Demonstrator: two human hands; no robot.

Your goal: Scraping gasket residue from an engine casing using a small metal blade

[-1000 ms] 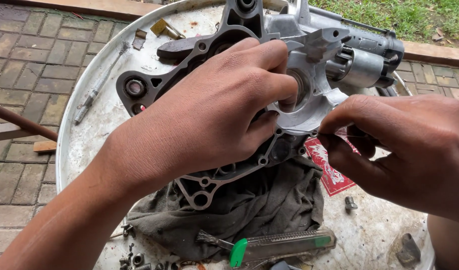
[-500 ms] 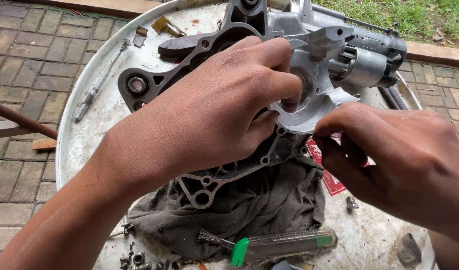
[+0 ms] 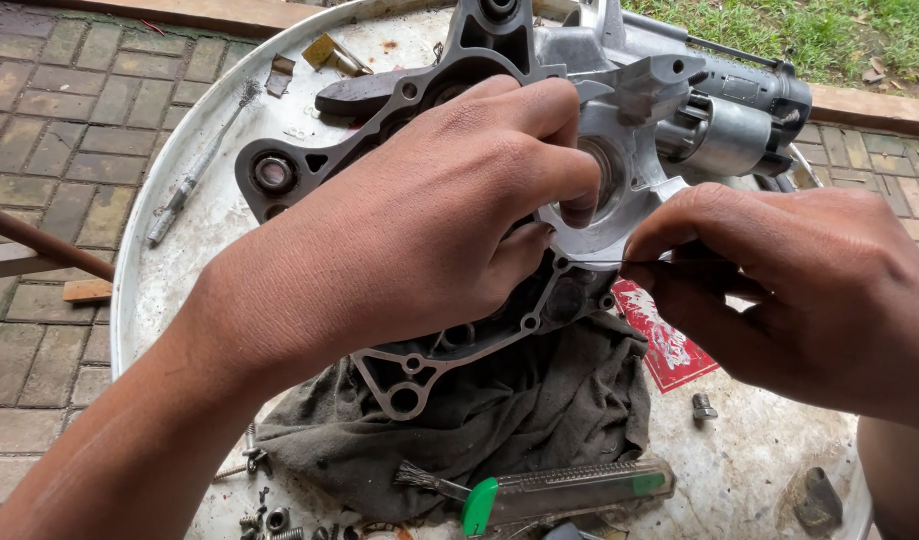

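Aluminium fills the middle of the frame: an engine case (image 3: 579,130) lies on a dark rag (image 3: 499,410) atop a round white metal tabletop (image 3: 179,270), its long axis running from the lower centre up toward the upper right, where a cylindrical starter motor (image 3: 739,120) sits. Over it the left hand (image 3: 409,220) is clamped, fingers curled across the top and the index fingertip dipping into the round bearing hole just right of centre. At centre right, the right hand (image 3: 779,280) has its fingers pressed together, pinching something thin and dark, perhaps a wire, its tip aimed leftward at the case's rim just below that hole. So the left hand is the nearer one. A red packet (image 3: 669,350) peeks out beneath the right hand, and a green-ended utility knife (image 3: 569,492) lies at bottom centre.
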